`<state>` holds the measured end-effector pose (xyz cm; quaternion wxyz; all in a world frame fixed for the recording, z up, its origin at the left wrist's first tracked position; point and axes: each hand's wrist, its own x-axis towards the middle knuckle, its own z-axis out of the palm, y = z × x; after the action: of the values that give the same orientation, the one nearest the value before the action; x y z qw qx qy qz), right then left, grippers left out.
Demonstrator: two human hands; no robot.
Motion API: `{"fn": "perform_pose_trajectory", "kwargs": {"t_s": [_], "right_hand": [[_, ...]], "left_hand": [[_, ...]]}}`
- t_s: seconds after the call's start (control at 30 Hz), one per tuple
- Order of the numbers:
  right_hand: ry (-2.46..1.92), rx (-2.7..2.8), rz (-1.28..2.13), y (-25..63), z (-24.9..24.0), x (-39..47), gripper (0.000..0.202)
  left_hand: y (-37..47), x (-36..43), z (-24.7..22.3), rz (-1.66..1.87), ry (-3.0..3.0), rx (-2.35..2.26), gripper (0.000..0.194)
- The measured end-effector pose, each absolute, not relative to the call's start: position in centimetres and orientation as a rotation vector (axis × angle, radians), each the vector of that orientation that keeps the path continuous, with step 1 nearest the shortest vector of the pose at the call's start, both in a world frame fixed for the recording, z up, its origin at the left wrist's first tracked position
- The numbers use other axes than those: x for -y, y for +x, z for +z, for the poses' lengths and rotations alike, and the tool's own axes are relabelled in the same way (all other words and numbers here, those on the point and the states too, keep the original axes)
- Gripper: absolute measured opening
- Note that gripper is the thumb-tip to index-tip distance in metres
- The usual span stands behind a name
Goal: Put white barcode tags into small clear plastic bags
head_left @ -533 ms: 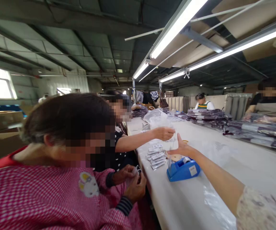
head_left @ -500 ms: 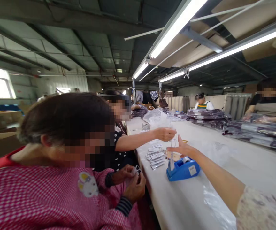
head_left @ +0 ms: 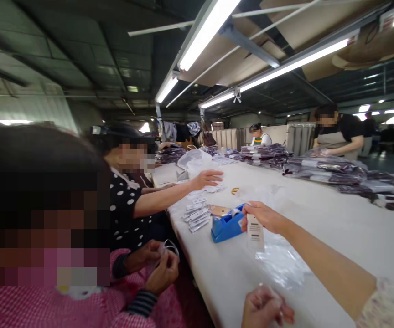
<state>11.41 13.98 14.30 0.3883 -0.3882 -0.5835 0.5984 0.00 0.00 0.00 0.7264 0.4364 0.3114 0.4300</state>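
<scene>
My right hand [head_left: 256, 213] reaches in from the right and pinches a white hang tag [head_left: 255, 230] with dark print, which dangles below the fingers. Just to its left, a blue tape dispenser [head_left: 227, 228] stands on the white table. At the bottom edge, my left hand [head_left: 264, 307] is closed, with shiny clear plastic [head_left: 260, 286] showing at its fingers; what exactly it is stays unclear. A crumpled clear plastic sheet [head_left: 282, 264] lies between my hands. Beyond the dispenser are a tan card [head_left: 220, 210] and a pile of small white packets [head_left: 196, 215].
Across the table a co-worker's hand [head_left: 207, 179] stretches out, fingers apart. Close on my left another person's hands [head_left: 161, 264] hold something with a white loop. Bagged dark garments [head_left: 327, 171] are stacked along the far side. A yellow ring-shaped object [head_left: 235, 191] lies mid-table.
My right hand was open near the co-worker's hand; now it has drawn back towards me, holding the tag. The co-worker's fingers have opened. My left hand has come into view. The view has swung right.
</scene>
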Motion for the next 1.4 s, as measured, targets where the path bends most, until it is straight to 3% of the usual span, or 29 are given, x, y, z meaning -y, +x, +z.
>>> {"fn": "perform_pose_trajectory", "kwargs": {"t_s": [0.17,0.43,0.67,0.8,0.97,1.07,1.2,1.4], "right_hand": [[-0.925,1.345,1.463,16.6,13.3,-8.5,0.018],[-0.929,1.129,1.367,20.0,9.9,-0.5,0.029],[-1.269,1.136,1.212,29.7,9.1,4.7,0.048],[-1.578,1.098,0.818,35.1,10.0,6.7,0.047],[-1.431,1.816,0.225,31.8,11.4,8.0,0.037],[-1.240,2.213,0.208,29.1,9.7,8.1,0.030],[-1.347,2.262,0.324,28.0,5.7,7.6,0.020],[-1.452,2.137,0.319,27.6,3.1,7.1,0.023]], "left_hand": [[-0.7,0.3,1.3,1.217,1.028,-0.727,0.033],[4.1,3.5,7.8,0.892,1.410,-0.756,0.008],[5.3,4.7,9.0,0.714,1.648,-0.857,0.013],[5.1,5.1,10.5,0.605,2.053,-0.916,0.020],[6.3,4.7,10.7,0.376,2.491,-0.848,0.023],[6.9,4.3,9.8,0.292,2.608,-0.804,0.025],[6.3,3.9,8.9,0.244,2.592,-0.811,0.026],[3.5,4.3,6.8,0.622,1.959,-0.966,0.015]]}}
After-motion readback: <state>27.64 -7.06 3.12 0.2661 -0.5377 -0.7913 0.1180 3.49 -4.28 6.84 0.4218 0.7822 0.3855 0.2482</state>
